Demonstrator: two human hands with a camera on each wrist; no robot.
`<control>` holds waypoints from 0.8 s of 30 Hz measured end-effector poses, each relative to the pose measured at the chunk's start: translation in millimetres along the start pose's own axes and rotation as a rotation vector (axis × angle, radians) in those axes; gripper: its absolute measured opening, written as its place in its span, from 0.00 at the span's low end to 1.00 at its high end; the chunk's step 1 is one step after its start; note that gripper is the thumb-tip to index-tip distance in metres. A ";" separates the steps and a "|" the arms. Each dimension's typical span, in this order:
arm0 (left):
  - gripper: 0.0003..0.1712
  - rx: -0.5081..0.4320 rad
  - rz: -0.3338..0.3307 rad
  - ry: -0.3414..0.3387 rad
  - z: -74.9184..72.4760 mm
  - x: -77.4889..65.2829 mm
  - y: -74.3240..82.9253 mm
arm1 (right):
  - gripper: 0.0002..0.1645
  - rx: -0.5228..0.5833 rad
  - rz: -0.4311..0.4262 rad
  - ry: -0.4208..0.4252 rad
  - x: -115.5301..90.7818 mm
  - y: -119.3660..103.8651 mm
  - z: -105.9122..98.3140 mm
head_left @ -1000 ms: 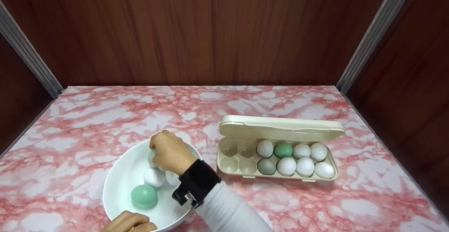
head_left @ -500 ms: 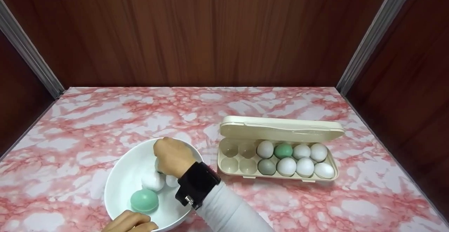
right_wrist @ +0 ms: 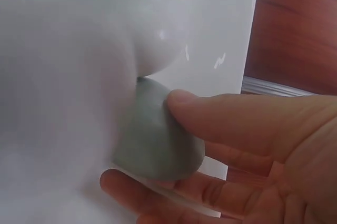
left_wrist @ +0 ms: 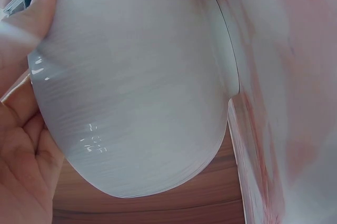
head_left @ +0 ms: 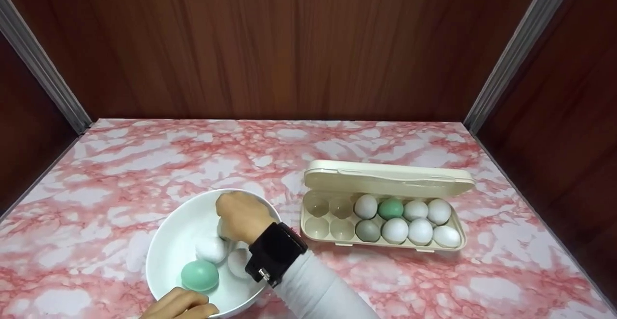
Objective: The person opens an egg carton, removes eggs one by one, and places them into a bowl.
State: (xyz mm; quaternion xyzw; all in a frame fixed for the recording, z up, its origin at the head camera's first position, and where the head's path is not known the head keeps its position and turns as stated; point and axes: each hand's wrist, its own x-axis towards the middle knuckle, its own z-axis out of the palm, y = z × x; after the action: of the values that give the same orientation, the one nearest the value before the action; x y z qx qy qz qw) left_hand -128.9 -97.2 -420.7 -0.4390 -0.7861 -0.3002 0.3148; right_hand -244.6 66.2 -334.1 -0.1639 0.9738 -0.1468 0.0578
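My right hand (head_left: 243, 217) reaches into the far right part of a white bowl (head_left: 168, 239). It holds a grey-green egg (right_wrist: 158, 140) between thumb and fingers, as the right wrist view shows; in the head view the hand hides most of that egg. Beside it in the bowl lie a white egg (head_left: 210, 250), another white egg (head_left: 237, 262) partly under the wrist, and a light green egg (head_left: 200, 275). My left hand (head_left: 181, 304) grips the bowl's near rim, its thumb (left_wrist: 45, 6) and fingers on either side of the wall.
Right of the bowl stands a cream egg carton (head_left: 390, 168) with its lid raised. White, grey and green eggs fill its right side; several cups (head_left: 317, 228) at its left end are vacant. Dark wooden panels (head_left: 289, 44) enclose the marbled table (head_left: 144, 165) at the back and sides.
My right hand has moved slightly right and nearer with the grey-green egg, lower in the bowl. The white and green eggs have shifted a little. My left hand keeps its hold.
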 end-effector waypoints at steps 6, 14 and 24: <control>0.03 -0.044 0.004 0.017 1.4 0.5 -2.3 | 0.10 0.012 -0.007 -0.001 -1.6 5.4 -2.3; 0.14 -0.021 -0.017 0.009 0.4 0.3 2.1 | 0.20 0.105 -0.011 -0.042 -11.2 8.9 -15.5; 0.13 -0.027 -0.040 0.002 1.0 -0.5 3.3 | 0.21 0.207 -0.035 0.036 -38.0 19.1 -51.9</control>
State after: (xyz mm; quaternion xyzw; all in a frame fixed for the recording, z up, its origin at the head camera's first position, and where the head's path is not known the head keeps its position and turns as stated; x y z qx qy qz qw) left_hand -126.0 -95.3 -421.1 -0.4272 -0.7903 -0.3176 0.3034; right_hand -223.0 110.1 -288.2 -0.1712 0.9512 -0.2508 0.0543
